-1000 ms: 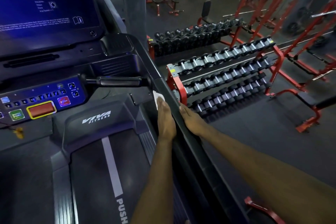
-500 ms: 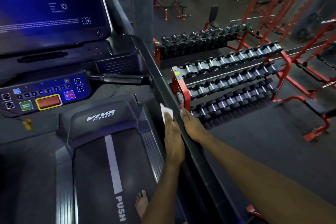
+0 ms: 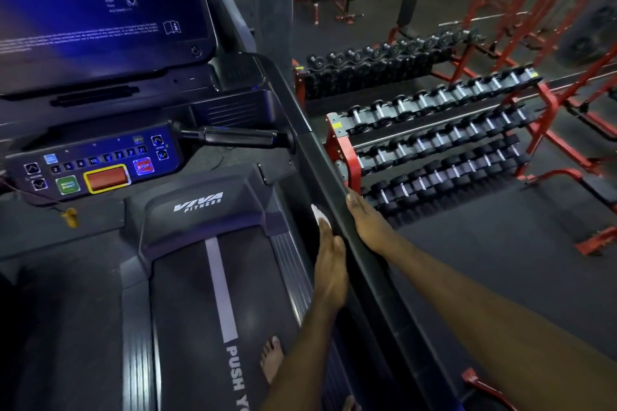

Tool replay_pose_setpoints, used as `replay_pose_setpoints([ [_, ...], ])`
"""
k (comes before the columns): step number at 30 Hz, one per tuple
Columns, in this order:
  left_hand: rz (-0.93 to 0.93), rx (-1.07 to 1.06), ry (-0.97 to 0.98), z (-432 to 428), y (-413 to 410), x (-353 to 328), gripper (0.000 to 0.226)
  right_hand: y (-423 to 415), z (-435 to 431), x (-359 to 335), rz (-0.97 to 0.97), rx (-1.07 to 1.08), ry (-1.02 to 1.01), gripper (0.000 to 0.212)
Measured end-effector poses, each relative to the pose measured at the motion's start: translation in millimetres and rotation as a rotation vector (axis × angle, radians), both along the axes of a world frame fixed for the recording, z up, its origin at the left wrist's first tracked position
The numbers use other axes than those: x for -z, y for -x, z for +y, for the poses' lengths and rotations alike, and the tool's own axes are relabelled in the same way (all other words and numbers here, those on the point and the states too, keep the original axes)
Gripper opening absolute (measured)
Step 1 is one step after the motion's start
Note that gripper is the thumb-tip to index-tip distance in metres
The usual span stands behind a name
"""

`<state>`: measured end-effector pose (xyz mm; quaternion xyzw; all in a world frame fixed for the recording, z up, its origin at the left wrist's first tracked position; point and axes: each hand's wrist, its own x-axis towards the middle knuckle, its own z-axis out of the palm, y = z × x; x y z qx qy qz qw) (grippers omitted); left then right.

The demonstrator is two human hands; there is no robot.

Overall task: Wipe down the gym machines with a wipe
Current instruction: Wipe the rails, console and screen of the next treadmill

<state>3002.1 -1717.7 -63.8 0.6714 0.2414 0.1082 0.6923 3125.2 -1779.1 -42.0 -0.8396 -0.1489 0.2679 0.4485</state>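
I stand on a dark treadmill, and its right side rail runs from the console toward me. My left hand lies with straight fingers on the rail's inner face and presses a white wipe against it; only the wipe's front edge shows past my fingertips. My right hand rests flat along the rail's top and outer edge, just across from the left hand, and holds nothing.
The console screen, button panel and a black grip bar lie ahead to the left. The belt carries my bare foot. Red dumbbell racks stand beyond the rail on the right.
Both hands have slid back along the rail toward me, away from the grip bar, the wipe moving with the left hand. My foot has come into view.
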Motion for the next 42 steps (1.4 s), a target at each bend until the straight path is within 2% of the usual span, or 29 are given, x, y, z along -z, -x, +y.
replay_pose_setpoints([
  [3, -0.028, 0.031, -0.077, 7, -11, 19, 0.076, -1, 0, 0, 0.007, 0.0, 0.019, 0.07],
  [7, 0.005, -0.038, -0.069, 32, -40, 15, 0.09, 6, 0, -10, 0.005, 0.058, -0.011, 0.054],
  [11, -0.174, 0.041, -0.088, -25, 21, 1, 0.074, 2, -14, -3, 0.105, 0.001, 0.016, 0.081],
  [12, -0.206, 0.058, -0.093, -41, 36, 7, 0.072, 1, -20, -2, 0.13, -0.03, 0.015, 0.081],
  [14, -0.196, 0.045, -0.118, -62, 54, 12, 0.074, 4, -32, -8, 0.147, -0.087, 0.014, 0.063],
  [18, -0.123, 0.028, -0.1, -38, 26, 8, 0.07, 18, -50, -7, 0.117, -0.078, -0.048, 0.046],
  [21, -0.116, -0.022, -0.174, -24, 9, -10, 0.087, 35, -61, -3, 0.096, -0.039, -0.089, 0.04],
  [22, -0.122, -0.017, -0.169, -31, 15, -13, 0.09, 41, -66, -2, 0.089, -0.023, -0.099, 0.04],
  [27, -0.231, 0.078, -0.168, -95, 84, 6, 0.071, 64, -85, 1, 0.129, 0.038, -0.108, 0.042],
  [31, -0.164, 0.064, -0.14, -53, 43, -6, 0.067, 77, -88, -6, 0.09, 0.09, -0.102, 0.041],
  [34, -0.066, 0.091, -0.168, -22, 19, -9, 0.07, 89, -92, -8, 0.065, 0.131, -0.051, 0.041],
  [40, -0.156, 0.251, -0.007, -95, 113, 30, 0.074, 116, -104, -25, -0.02, 0.2, 0.06, 0.039],
  [42, -0.13, 0.264, 0.013, -93, 112, 21, 0.08, 126, -107, -29, -0.016, 0.218, 0.081, 0.041],
])
